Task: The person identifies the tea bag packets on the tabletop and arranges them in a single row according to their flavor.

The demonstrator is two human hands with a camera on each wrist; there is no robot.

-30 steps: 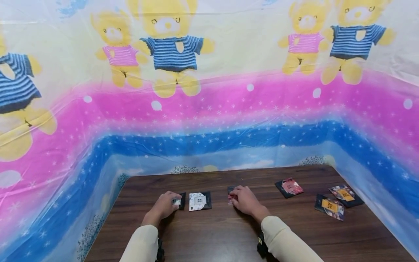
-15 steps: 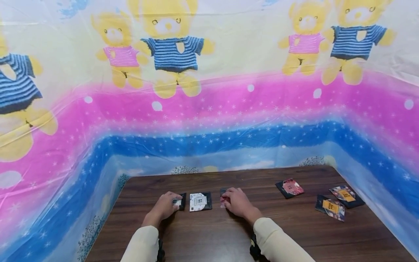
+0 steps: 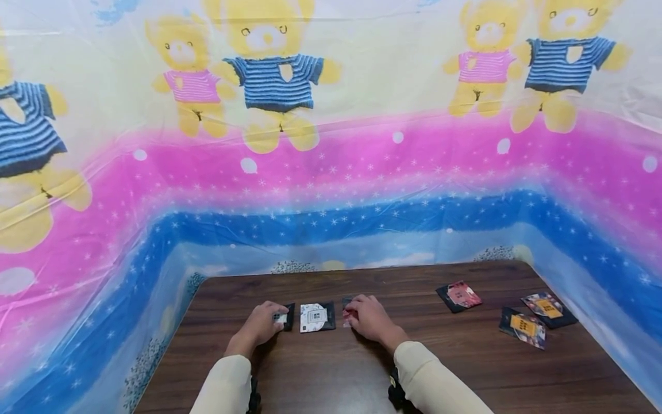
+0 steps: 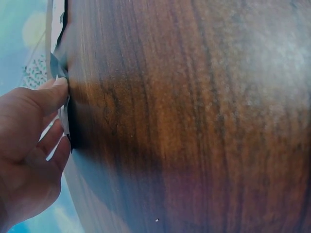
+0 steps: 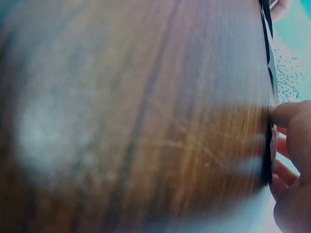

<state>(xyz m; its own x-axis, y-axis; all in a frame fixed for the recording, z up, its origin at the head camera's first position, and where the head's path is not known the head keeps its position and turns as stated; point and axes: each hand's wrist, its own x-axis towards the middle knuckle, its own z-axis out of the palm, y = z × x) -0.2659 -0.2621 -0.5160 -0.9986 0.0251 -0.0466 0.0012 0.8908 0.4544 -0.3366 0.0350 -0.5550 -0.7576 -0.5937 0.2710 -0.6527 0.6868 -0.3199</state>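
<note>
In the head view, my left hand [image 3: 260, 323] grips a small flat black-and-white sachet [image 3: 290, 317] lying on the table; its fingers hide much of the print. The left wrist view shows the thumb at the near edge of this sachet [image 4: 66, 124], fingers at its far side. Just right of it lies a second white-and-black sachet [image 3: 317, 317], untouched. My right hand [image 3: 371, 319] holds a black-and-red sachet [image 3: 347, 315] flat on the wood, a narrow gap from the white one. In the right wrist view, its thumb meets the sachet's edge [image 5: 270, 145].
Toward the back right lies another red-and-black sachet [image 3: 459, 296]. Two sachets with orange labels, one nearer [image 3: 523, 326] and one farther [image 3: 549, 309], overlap slightly by the table's right side. A printed bear cloth [image 3: 331, 224] hangs behind the wooden table [image 3: 320, 368].
My right hand has slid the black-and-red sachet leftward, narrowing the gap to the white-and-black one. The left hand has stayed in place on its sachet.
</note>
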